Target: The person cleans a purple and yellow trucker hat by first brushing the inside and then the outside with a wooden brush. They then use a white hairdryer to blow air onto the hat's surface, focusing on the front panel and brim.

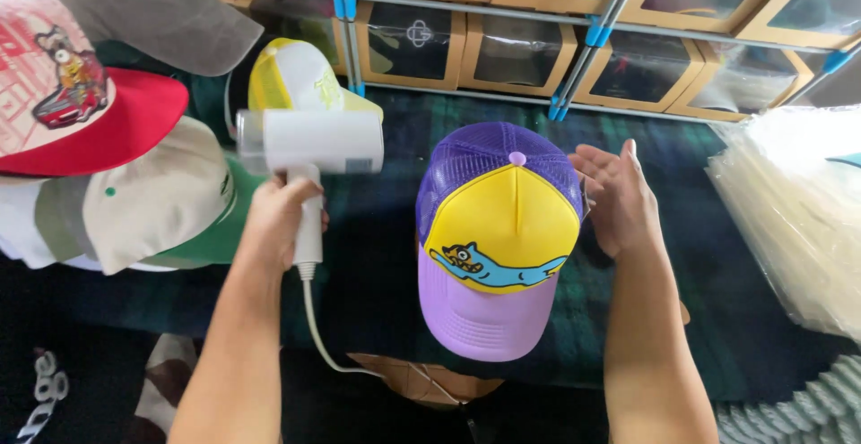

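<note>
My left hand point(280, 220) grips the handle of a white handheld steamer point(314, 143), its cord trailing down toward me. The steamer's head points sideways, left of a cap. That purple and yellow trucker cap point(493, 229) with a blue cartoon animal on the front sits upright on the dark plaid cloth point(386, 229), brim toward me. My right hand point(614, 197) is open with fingers spread, palm against the cap's right mesh side.
Several caps lie at the left: a red-brimmed one point(81, 103), a beige and green one point(170, 202), a yellow and white one point(296, 76). Cardboard window boxes point(511, 49) line the back. A stack of clear plastic bags point(798, 211) lies at right.
</note>
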